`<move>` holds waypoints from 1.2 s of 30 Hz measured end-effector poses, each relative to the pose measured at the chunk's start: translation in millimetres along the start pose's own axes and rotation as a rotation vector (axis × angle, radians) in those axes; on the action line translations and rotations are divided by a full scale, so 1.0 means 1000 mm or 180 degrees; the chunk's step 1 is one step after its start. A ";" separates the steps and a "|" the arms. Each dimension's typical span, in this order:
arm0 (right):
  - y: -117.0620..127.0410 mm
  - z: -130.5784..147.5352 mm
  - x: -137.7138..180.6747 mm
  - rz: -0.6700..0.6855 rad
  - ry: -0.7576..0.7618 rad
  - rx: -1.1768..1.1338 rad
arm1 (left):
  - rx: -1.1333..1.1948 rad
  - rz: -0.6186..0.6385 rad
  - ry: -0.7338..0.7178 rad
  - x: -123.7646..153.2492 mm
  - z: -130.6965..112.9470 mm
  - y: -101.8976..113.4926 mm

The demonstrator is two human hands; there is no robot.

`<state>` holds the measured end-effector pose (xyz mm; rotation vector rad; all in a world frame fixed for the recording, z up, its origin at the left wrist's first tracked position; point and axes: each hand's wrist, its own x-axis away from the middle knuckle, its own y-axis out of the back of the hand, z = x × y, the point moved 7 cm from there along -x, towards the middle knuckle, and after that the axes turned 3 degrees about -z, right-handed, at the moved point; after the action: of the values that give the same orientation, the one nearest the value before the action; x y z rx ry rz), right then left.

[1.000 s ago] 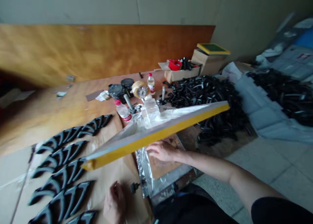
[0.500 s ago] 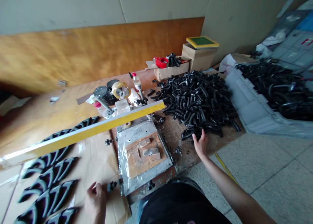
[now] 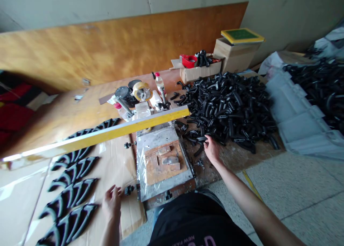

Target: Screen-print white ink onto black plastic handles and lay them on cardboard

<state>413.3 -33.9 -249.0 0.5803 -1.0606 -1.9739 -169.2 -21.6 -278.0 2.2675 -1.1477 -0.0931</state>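
My right hand [image 3: 211, 150] is closed, its fingertips pinching a black curved handle [image 3: 201, 139] at the near left edge of a big heap of black curved handles [image 3: 223, 106]. My left hand [image 3: 111, 202] hovers over the cardboard [image 3: 115, 167], fingers loosely bent and apart, with nothing visible in it. Just right of its fingertips is a black screw knob [image 3: 129, 190] on the side of the fixture. Between my hands lies a plastic-covered plate [image 3: 158, 133] carrying a wooden board [image 3: 161, 174] with small blocks on it. Rows of black curved handles [image 3: 77, 194] lie on the cardboard at left.
A long yellow-edged bar [image 3: 129, 127] reaches across above the plate. Behind it stand a tape roll [image 3: 142, 91], dark tubs [image 3: 123, 95] and a red-capped bottle [image 3: 159, 81]. A translucent crate [image 3: 298, 117] of black parts stands right; cardboard boxes [image 3: 238, 56] stand at the back.
My right hand has moved left along the heap's front edge and closed on a black handle; earlier its fingers were spread. The view has shifted, and my left hand remains near the knob.
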 end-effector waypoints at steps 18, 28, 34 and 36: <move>0.006 0.162 0.041 0.1846 0.0536 -0.2554 | 0.1480 0.0311 -0.0305 0.014 -0.127 -0.017; -0.047 0.200 0.058 0.1196 0.1361 -0.1668 | 0.1909 0.0630 -0.1425 0.035 -0.263 -0.014; -0.035 0.200 0.077 0.0955 0.2347 -0.0694 | 0.2081 0.0395 -0.1745 0.041 -0.303 0.000; -0.034 0.212 0.088 0.0977 0.2692 -0.0370 | 0.2135 0.0231 -0.1833 0.044 -0.314 0.003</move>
<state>200.9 4.9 -164.1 0.9965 -0.4596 -1.2939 -45.2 92.2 -9.5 2.8817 -1.7588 -0.4067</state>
